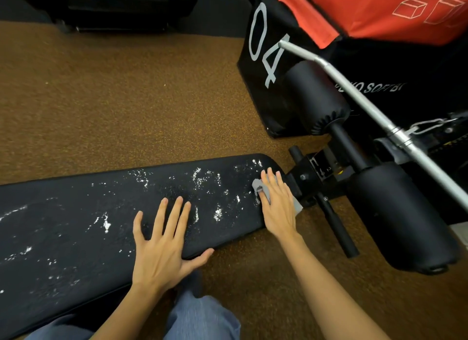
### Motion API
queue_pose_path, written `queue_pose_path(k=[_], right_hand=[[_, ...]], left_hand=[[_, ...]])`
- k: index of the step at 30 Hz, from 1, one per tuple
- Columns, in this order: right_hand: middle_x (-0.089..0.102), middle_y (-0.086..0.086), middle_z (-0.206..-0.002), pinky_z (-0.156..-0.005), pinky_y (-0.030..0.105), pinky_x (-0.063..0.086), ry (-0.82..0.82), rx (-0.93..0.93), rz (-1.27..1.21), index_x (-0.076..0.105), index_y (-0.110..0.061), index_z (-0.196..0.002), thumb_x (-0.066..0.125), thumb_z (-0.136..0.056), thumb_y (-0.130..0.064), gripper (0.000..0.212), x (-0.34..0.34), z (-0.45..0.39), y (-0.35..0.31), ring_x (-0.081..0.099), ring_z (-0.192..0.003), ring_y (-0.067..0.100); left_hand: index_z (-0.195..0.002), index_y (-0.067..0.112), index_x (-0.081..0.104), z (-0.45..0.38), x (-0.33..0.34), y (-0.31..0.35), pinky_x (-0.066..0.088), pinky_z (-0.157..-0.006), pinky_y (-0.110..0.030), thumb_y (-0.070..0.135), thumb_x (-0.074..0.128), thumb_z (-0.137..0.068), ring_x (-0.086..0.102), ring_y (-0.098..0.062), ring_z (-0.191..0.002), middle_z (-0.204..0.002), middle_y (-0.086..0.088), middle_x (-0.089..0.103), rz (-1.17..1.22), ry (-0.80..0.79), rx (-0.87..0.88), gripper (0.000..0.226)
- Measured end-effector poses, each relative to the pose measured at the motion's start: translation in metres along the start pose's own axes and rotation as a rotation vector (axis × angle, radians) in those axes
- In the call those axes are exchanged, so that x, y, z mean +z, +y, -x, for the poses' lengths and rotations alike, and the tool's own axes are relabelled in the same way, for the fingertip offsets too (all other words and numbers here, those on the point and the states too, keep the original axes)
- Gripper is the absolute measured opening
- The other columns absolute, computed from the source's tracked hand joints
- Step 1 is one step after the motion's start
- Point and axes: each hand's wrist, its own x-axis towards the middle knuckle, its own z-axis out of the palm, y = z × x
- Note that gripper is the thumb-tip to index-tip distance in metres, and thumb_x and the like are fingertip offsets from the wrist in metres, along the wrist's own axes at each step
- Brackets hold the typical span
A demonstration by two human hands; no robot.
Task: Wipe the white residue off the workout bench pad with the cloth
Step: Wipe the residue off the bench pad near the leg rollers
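Pressing flat-fingered, the right hand [277, 205] pins the cloth [260, 189] at the bench pad [76, 238]'s right end; white residue [202, 177] runs leftward along the pad's long axis, past the open left hand [162, 248].

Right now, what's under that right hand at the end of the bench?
A grey cloth, pressed flat on the bench pad by the right hand. Only its edges peek out; the rest, and any white residue beneath, is covered.
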Motion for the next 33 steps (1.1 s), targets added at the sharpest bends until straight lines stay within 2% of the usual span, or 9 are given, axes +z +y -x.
queue_pose_path(k=[7, 10, 15, 17, 19, 21, 25, 29, 33], right_hand=[[0.022, -0.004, -0.161, -0.122, 0.028, 0.007, -0.18, -0.319, -0.121, 0.027, -0.017, -0.152, 0.044, -0.094, -0.003, 0.062, -0.017, 0.063, 0.007, 0.015, -0.149, 0.01], [0.023, -0.001, -0.161, -0.122, 0.031, 0.012, -0.145, -0.269, -0.104, 0.028, -0.013, -0.152, 0.04, -0.096, -0.005, 0.058, -0.026, 0.042, 0.027, 0.016, -0.149, 0.011], [0.021, 0.003, -0.16, -0.123, 0.034, 0.01, -0.031, -0.01, -0.128, 0.025, -0.01, -0.153, 0.04, -0.102, -0.007, 0.053, -0.026, -0.022, 0.035, 0.011, -0.15, 0.016], [0.023, 0.003, -0.16, -0.121, 0.028, 0.008, -0.001, 0.087, -0.161, 0.026, -0.01, -0.153, 0.041, -0.104, -0.013, 0.052, -0.028, -0.045, 0.032, 0.01, -0.15, 0.015], [0.028, 0.003, -0.159, -0.121, 0.03, 0.014, 0.076, 0.122, -0.179, 0.029, -0.01, -0.152, 0.044, -0.103, -0.018, 0.051, -0.029, -0.052, 0.025, 0.015, -0.149, 0.014], [0.034, 0.004, -0.156, -0.121, 0.037, 0.02, 0.163, 0.105, -0.171, 0.034, -0.01, -0.15, 0.046, -0.103, -0.021, 0.05, -0.023, -0.04, 0.016, 0.02, -0.148, 0.015], [0.03, 0.006, -0.157, -0.12, 0.045, 0.022, 0.102, -0.036, -0.082, 0.038, -0.013, -0.148, 0.053, -0.1, -0.015, 0.051, -0.003, -0.006, 0.018, 0.017, -0.148, 0.02], [0.046, 0.003, -0.148, -0.117, 0.037, 0.03, 0.148, -0.05, -0.223, 0.053, -0.015, -0.139, 0.058, -0.093, -0.003, 0.048, -0.004, 0.023, 0.013, 0.033, -0.143, 0.016], [0.058, 0.002, -0.135, -0.111, 0.024, 0.037, 0.064, -0.147, -0.313, 0.063, -0.012, -0.128, 0.052, -0.073, 0.026, 0.068, -0.014, 0.064, 0.015, 0.046, -0.132, 0.007]], left_hand=[[-0.148, 0.009, 0.039, -0.001, -0.002, 0.001, 0.015, -0.112, -0.066, 0.084, 0.046, -0.073, 0.03, -0.029, -0.145, -0.157, -0.007, 0.032, -0.001, -0.032, -0.017, 0.106], [-0.148, 0.009, 0.039, -0.002, -0.002, 0.001, 0.014, -0.112, -0.066, 0.084, 0.047, -0.073, 0.03, -0.029, -0.145, -0.158, -0.007, 0.032, -0.002, -0.031, -0.023, 0.107], [-0.148, 0.008, 0.04, 0.0, -0.002, 0.002, 0.016, -0.112, -0.066, 0.084, 0.047, -0.072, 0.031, -0.029, -0.145, -0.157, -0.007, 0.032, -0.004, -0.021, -0.026, 0.107], [-0.148, 0.008, 0.04, 0.0, -0.002, 0.002, 0.017, -0.112, -0.065, 0.085, 0.046, -0.072, 0.031, -0.028, -0.145, -0.157, -0.007, 0.033, -0.007, -0.011, -0.028, 0.108], [-0.147, 0.007, 0.04, 0.001, -0.001, 0.003, 0.017, -0.112, -0.065, 0.085, 0.047, -0.072, 0.032, -0.028, -0.144, -0.157, -0.007, 0.034, -0.013, 0.001, -0.028, 0.108], [-0.147, 0.007, 0.041, 0.0, -0.002, 0.002, 0.017, -0.112, -0.065, 0.085, 0.047, -0.072, 0.032, -0.028, -0.144, -0.157, -0.008, 0.034, -0.014, 0.004, -0.029, 0.109], [-0.147, 0.006, 0.04, 0.0, -0.001, 0.003, 0.017, -0.112, -0.065, 0.085, 0.048, -0.072, 0.031, -0.027, -0.145, -0.157, -0.007, 0.033, -0.014, -0.008, -0.037, 0.11], [-0.148, 0.006, 0.038, 0.0, -0.003, 0.003, 0.016, -0.112, -0.065, 0.084, 0.048, -0.072, 0.03, -0.027, -0.145, -0.158, -0.007, 0.032, -0.012, -0.016, -0.04, 0.11], [-0.149, 0.006, 0.036, -0.001, -0.004, 0.004, 0.016, -0.113, -0.065, 0.084, 0.047, -0.072, 0.029, -0.026, -0.146, -0.158, -0.007, 0.03, -0.008, -0.022, -0.045, 0.11]])
